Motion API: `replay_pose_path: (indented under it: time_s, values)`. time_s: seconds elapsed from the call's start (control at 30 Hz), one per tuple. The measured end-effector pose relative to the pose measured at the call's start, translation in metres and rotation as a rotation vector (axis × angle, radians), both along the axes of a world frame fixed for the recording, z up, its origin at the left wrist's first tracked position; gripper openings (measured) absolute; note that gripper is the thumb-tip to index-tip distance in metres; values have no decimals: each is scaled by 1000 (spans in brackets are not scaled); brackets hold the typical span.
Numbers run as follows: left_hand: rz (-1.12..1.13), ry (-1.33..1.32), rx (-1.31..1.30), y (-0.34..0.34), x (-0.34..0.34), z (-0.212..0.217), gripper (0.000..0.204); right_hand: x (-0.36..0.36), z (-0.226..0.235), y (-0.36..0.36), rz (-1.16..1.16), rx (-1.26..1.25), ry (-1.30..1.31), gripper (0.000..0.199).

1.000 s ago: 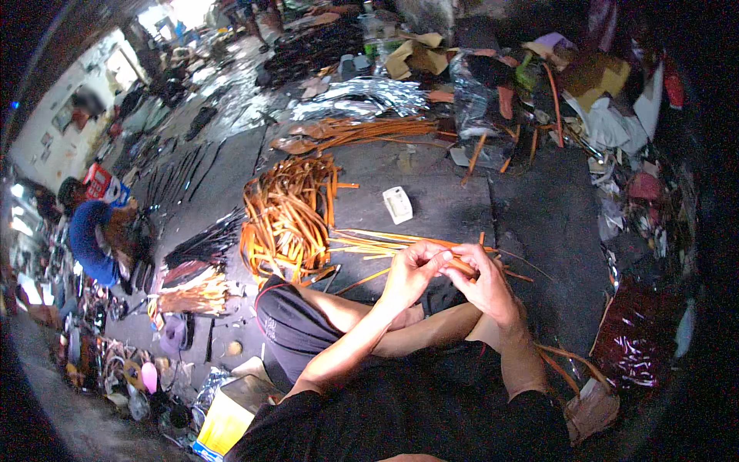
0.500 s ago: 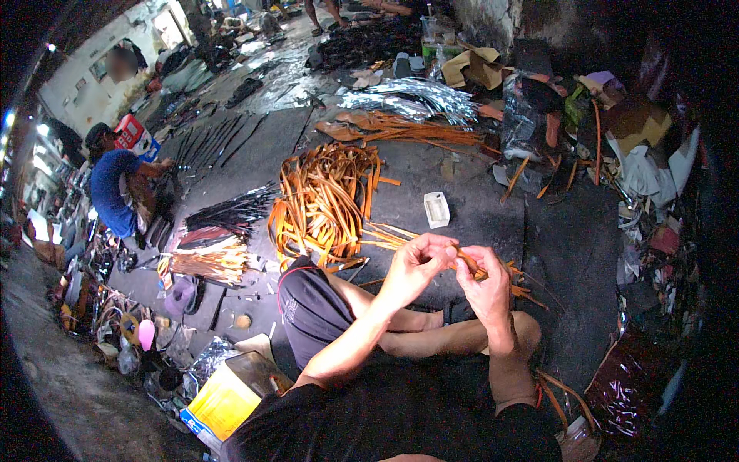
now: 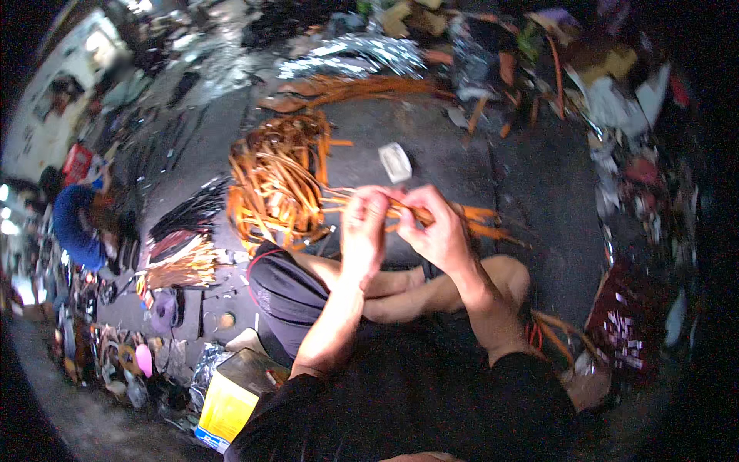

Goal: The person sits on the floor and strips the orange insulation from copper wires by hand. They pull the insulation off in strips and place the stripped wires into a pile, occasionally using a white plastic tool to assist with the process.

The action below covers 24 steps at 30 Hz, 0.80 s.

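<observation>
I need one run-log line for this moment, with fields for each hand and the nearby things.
left hand: gripping thin orange strips | right hand: gripping same strips | nearby: orange strip pile, small white box on dark floor

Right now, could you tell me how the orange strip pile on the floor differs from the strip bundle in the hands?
The orange strip pile is large, tangled and looping; the strip bundle is thin, with strips running roughly straight and side by side. The pile lies loose on the floor, ahead and left; the bundle is pinched by the left hand and right hand. Both look like the same orange strip material.
</observation>
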State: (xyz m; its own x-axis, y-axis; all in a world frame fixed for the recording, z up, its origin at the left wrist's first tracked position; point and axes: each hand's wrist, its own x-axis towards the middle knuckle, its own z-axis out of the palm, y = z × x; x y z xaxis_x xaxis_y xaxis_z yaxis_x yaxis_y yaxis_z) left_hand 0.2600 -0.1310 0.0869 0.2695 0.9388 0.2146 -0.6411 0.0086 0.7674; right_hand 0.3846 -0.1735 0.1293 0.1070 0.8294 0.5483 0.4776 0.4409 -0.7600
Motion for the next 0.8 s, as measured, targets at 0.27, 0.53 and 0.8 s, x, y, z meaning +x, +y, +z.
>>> replay_pose_path:
  time_s: [0.27,0.53,0.8]
  values:
    - [45,-216,-72,15,-17,8,19,19,-5,-6,-11,55,-184,17]
    - [96,-351,-59,56,-81,-11,19,36,-17,-14,9,58,-230,20]
    - [135,-497,-132,92,-149,-15,18,55,-26,-29,19,5,-220,19]
